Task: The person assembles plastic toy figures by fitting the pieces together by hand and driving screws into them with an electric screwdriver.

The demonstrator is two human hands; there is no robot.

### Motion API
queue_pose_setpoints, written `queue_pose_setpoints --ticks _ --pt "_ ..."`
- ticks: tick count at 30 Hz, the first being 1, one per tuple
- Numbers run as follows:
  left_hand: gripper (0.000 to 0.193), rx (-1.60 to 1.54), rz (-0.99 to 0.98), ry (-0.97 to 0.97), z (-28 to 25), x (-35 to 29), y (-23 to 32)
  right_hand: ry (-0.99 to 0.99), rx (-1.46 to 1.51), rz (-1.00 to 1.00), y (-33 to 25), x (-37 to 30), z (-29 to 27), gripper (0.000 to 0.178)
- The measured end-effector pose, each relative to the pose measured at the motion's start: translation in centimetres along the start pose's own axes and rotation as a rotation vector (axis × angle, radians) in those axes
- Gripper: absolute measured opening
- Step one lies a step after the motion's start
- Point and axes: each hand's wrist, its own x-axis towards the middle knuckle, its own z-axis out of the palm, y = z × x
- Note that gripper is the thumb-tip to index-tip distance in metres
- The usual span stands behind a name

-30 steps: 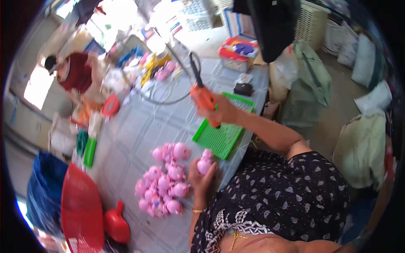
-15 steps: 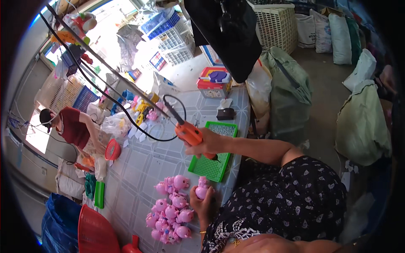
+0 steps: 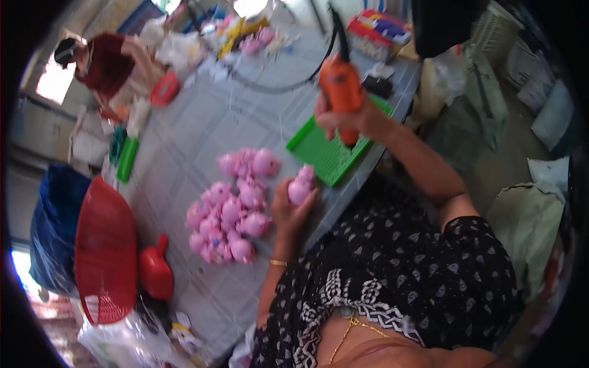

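My right hand (image 3: 363, 118) grips an orange electric screwdriver (image 3: 341, 87), its dark tip pointing down over a green perforated tray (image 3: 314, 145). A cable runs from its upper end. At the table's near edge my left hand (image 3: 286, 211) is closed around a small pink plastic toy figure (image 3: 300, 191), its rounded body facing up. The driver's tip is apart from that figure. Just left of my left hand, several similar pink toy figures (image 3: 232, 210) lie clustered on the table. Motion smears the picture somewhat.
A grey-patterned cloth covers the table (image 3: 165, 165). Left stand a large red basket (image 3: 105, 251), a red scoop-like piece (image 3: 156, 268) and a blue bag (image 3: 58, 227). A co-worker (image 3: 107, 64) is at the far left. A dark box (image 3: 377, 86) sits beyond the tray.
The view has swung, so the toys and table appear shifted. My right hand has turned the screwdriver more upright, still over the tray. My left hand keeps its pink toy figure.
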Motion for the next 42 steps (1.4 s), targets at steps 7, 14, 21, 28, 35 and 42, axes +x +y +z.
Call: queue_pose_setpoints --ticks 7,14,21,28,35,42 --pt "0.055 -0.04 -0.141 0.02 0.4 0.2 -1.4 0.047 0.073 -0.088 1.8 2.0 -0.4 0.022" --pt "0.053 0.066 -0.009 0.004 -0.2 -0.7 -1.0 0.145 -0.046 -0.019 1.4 0.2 0.3 0.032" --pt "0.044 -0.157 -0.127 0.008 -0.2 -2.3 1.3 0.074 -0.137 -0.015 -1.9 -1.7 -0.1 0.028" --pt "0.042 -0.22 -0.147 -0.005 0.5 -1.4 0.8 0.051 -0.082 0.014 -1.2 -1.4 -1.2 0.029" --pt "0.042 -0.238 -0.17 -0.01 0.4 -1.6 2.0 0.064 -0.044 0.019 -1.2 -1.8 -0.8 0.028" --pt "0.042 -0.258 -0.178 -0.023 0.2 -1.7 2.6 0.054 -0.073 -0.064 -0.5 -1.9 -0.5 0.028"
